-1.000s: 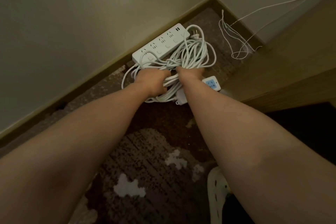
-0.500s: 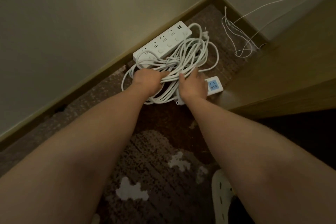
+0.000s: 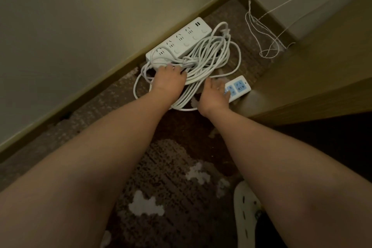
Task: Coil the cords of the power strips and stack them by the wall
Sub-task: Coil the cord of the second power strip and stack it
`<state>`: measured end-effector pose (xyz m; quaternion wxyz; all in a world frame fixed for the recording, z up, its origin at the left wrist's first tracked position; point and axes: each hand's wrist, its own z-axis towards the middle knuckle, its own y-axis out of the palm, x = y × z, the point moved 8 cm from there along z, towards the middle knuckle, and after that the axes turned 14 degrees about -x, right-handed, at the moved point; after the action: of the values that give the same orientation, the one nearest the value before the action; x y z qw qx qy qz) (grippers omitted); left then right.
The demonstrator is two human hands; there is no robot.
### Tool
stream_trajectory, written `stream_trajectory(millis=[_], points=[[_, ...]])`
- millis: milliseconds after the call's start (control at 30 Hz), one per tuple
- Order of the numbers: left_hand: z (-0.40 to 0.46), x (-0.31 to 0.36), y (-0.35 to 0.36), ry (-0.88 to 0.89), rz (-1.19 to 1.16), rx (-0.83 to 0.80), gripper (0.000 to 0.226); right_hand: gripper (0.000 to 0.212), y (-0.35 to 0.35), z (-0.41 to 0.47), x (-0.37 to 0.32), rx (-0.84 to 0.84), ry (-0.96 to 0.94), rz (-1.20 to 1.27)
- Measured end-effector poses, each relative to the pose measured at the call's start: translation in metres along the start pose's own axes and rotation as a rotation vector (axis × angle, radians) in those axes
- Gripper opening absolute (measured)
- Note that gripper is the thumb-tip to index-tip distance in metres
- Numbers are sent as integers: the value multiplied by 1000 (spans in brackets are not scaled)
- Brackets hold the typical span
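The long white power strip [image 3: 179, 41] is lying on the carpet [image 3: 173, 167] flush against the baseboard [image 3: 96, 84], running from 8 o'clock to 2 o'clock at the foot of the wall [image 3: 80, 16]. Its coiled white cord [image 3: 209, 60] is sitting just beside it at 4 o'clock, bunched with a knot near the strip's lower end, and its loops are spilling toward the person.

The left hand [image 3: 170, 81] is resting palm down on the coil, its fingers [image 3: 177, 70] lying fairly straight and pressing the strands near the knot. The right hand [image 3: 214, 96] is at 3 o'clock from the left one, palm turned inward, fingers relaxed and narrowly spread, touching the edge of the small power strip with blue sockets [image 3: 238, 87]. I cannot tell whether they are gripping anything.

That small strip is lying at 4 o'clock from the coil, just beside the wooden cabinet [image 3: 322, 70]. A thin white wire [image 3: 265, 32] is looping in the corner at 1 o'clock. A white slipper [image 3: 244, 211] is showing at 5 o'clock.
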<state>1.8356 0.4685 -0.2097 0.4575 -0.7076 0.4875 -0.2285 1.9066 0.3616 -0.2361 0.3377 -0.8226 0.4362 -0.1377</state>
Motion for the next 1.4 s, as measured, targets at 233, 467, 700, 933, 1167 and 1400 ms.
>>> stream_trajectory(millis=[233, 467, 700, 933, 1167, 1400], points=[[2, -3, 7, 114, -3, 67, 79, 74, 7, 1, 26, -1, 290, 427], [5, 8, 7, 113, -8, 74, 88, 86, -7, 7, 18, 152, 163, 513], [26, 27, 12, 114, -5, -157, 69, 69, -10, 2, 28, 215, 129, 654], [9, 9, 12, 155, -19, -109, 79, 53, -67, -26, 0, 690, -199, 574], [-14, -13, 21, 149, 6, -10, 73, 61, -84, 1, -18, 636, -86, 341], [-10, -20, 41, 118, -117, -68, 60, 71, -50, 55, 9, 203, 178, 472]])
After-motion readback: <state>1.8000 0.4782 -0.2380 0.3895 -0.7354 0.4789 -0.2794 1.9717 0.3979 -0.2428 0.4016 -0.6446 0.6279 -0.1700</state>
